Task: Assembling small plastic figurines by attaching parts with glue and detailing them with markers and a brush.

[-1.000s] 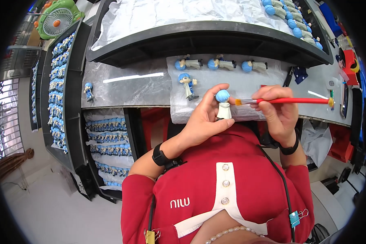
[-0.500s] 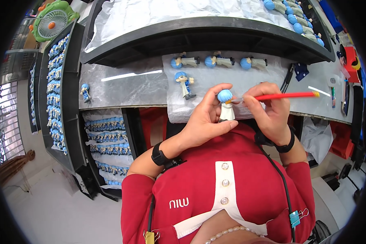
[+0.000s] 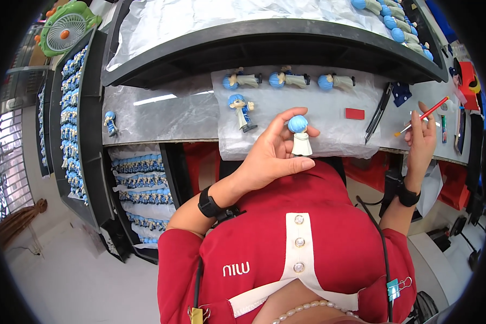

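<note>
My left hand (image 3: 272, 154) is closed around a small figurine (image 3: 302, 143) with light-blue hair and a cream robe. The figurine is upright, its back showing. Off to the right, my right hand (image 3: 422, 137) grips a paintbrush (image 3: 434, 108) with a red handle, its bristle end pointing left over the table. A matching figurine (image 3: 241, 112) lies face up on the white sheet (image 3: 329, 137), left of my left hand. Behind it, three more figurines lie in a row, among them one at the right end (image 3: 336, 82).
A red rectangular piece (image 3: 355, 113) and black tweezers (image 3: 379, 113) lie between my hands. A large black tray (image 3: 275, 40) stands at the back. Another figurine (image 3: 110, 123) is at the table's left. Racks of figurines (image 3: 73, 124) and a green fan (image 3: 65, 32) stand further left.
My right hand has moved away from the figurine to the right, taking the paintbrush along. The red piece has come into view. My left hand holds the figurine in nearly the same place.
</note>
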Demonstrator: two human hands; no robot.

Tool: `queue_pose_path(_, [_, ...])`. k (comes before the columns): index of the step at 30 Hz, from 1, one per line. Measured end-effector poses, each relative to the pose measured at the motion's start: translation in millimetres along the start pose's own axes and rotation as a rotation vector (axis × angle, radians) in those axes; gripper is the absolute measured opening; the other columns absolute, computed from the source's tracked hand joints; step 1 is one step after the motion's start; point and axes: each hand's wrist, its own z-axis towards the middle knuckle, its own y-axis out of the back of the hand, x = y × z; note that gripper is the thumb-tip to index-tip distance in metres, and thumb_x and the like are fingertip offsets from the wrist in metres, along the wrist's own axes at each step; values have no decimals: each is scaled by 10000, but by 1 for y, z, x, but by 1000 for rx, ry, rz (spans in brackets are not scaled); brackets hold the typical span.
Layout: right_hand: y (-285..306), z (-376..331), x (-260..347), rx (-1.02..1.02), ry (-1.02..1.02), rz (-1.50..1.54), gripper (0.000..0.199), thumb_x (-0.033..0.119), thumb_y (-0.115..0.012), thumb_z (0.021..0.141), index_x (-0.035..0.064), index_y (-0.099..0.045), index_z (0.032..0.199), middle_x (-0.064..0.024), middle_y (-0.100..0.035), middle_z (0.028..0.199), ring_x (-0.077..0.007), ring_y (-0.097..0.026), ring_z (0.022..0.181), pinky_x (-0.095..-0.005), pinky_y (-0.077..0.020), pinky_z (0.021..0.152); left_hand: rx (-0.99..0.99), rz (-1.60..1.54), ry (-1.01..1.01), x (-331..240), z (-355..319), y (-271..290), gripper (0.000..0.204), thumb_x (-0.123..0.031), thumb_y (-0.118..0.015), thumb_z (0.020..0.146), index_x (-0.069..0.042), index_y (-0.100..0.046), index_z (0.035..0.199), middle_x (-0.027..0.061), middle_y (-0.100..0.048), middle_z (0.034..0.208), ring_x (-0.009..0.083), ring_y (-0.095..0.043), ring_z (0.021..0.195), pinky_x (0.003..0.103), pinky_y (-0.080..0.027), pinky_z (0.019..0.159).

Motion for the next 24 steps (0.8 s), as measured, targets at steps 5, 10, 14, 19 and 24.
queue_pose_path(5, [18, 17, -18, -74, -2, -256, 535, 254, -618, 865, 10, -433, 1303, 44, -443, 558, -12, -385, 517, -173, -297, 499, 8, 10, -1, 0, 1, -2, 794, 51, -691, 735, -92, -255, 1384, 132, -494, 1190, 79, -512, 854, 216, -480, 740])
queue_pose_path(10, [23, 22, -22, -166, 19, -322, 507, 237, -623, 864, 21, -454, 1291, 21, -514, 644, -24, -427, 565, -155, -339, 550, 9, 32, -23, -1, 0, -2, 795, 47, -684, 745, -105, -244, 1390, 123, -468, 1205, 80, -500, 880, 214, -469, 755])
queue_pose_path(14, [14, 8, -8, -178, 184, -219, 438, 175, -612, 871, 35, -485, 1267, 15, -538, 722, -25, -444, 615, -159, -368, 587, 25, 60, -55, 0, -1, -2, 796, 50, -675, 750, -118, -235, 1392, 120, -455, 1213, 85, -497, 894, 217, -466, 759])
queue_pose_path(19, [-36, -30, 16, 336, 329, 71, 420, -1, -618, 793, 32, -536, 1204, 5, -552, 799, -51, -513, 725, -184, -408, 619, 12, 52, -72, 1, -2, 0, 782, 51, -667, 760, -119, -234, 1388, 125, -454, 1214, 95, -513, 898, 218, -480, 744])
queue_pose_path(24, [-76, -42, 38, 768, 598, -59, 773, 184, -810, 611, 49, -447, 1280, -92, -553, 1167, -235, -536, 1029, -321, -434, 827, 18, 21, -57, 0, -5, 1, 784, 50, -653, 776, -120, -210, 1399, 117, -444, 1206, 101, -520, 907, 221, -477, 746])
